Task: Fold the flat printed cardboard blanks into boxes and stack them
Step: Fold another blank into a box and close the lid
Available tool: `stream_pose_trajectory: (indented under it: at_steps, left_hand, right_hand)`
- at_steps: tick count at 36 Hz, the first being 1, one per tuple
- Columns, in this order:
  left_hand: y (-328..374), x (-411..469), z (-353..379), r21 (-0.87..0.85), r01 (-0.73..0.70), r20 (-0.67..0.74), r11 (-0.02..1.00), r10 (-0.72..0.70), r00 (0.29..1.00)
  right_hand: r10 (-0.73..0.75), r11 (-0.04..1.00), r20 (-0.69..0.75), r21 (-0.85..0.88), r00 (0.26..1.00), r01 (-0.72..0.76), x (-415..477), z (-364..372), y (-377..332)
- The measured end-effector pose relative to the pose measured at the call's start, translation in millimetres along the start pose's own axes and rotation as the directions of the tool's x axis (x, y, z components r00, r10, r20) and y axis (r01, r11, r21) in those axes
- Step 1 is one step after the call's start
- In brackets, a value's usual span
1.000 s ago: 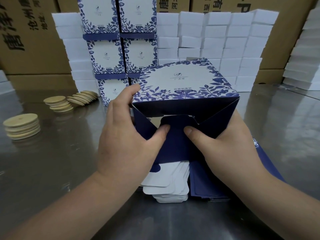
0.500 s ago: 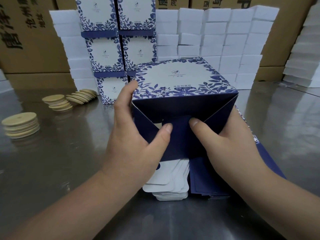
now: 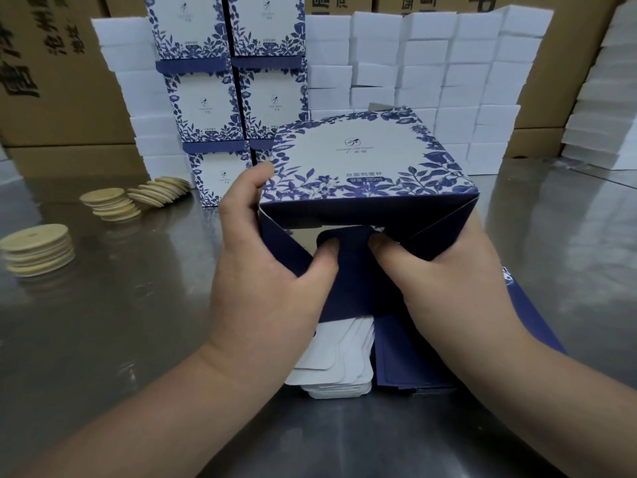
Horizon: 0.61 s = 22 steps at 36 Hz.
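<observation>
A blue-and-white floral printed box [image 3: 362, 160] lies on its side in the middle of the steel table [image 3: 103, 322], its open navy end facing me. My left hand [image 3: 272, 270] grips its left side, fingers curled over the top edge, thumb pressing the rounded navy flap [image 3: 348, 270] inward. My right hand [image 3: 444, 281] holds the right side, its thumb on the same flap. Under the box lies a pile of flat blanks [image 3: 337, 367], white and navy sides showing. Finished boxes [image 3: 238, 98] stand stacked behind, at the back left.
White foam blocks [image 3: 431, 63] are stacked in rows along the back. Brown cartons [image 3: 51, 81] stand behind them. Stacks of round wooden lids [image 3: 38, 250] sit on the left, with another fanned group [image 3: 134, 200] further back. More white blocks [image 3: 606, 98] rise at the right edge.
Both thumbs have pushed the rounded navy flap further up into the box's open end. The box has stayed in place between my hands.
</observation>
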<state>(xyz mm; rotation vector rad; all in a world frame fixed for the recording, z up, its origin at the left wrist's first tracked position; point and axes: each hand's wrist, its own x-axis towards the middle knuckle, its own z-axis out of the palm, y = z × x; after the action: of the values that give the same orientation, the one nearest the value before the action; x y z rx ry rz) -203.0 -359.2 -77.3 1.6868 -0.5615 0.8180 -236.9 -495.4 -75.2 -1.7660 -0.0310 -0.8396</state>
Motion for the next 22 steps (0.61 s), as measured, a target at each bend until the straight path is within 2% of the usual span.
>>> stream_pose_trajectory:
  at_steps: [9,17,22]
  left_hand:
    - [-2,1,-1,-0.01,-0.002,-0.012,1.0,0.002,1.0]
    - [-3,4,-14,0.042,-0.01,0.152,0.999,0.003,0.988]
    - [-7,1,-15,0.136,0.029,0.2,0.99,-0.056,0.978]
  right_hand:
    - [-0.023,0.999,-0.003,-0.025,1.0,0.022,1,1,3]
    - [-0.038,0.999,0.04,0.0,0.998,0.038,1,-4,0]
    - [-0.074,0.997,0.07,0.032,0.995,0.072,1,-7,-2]
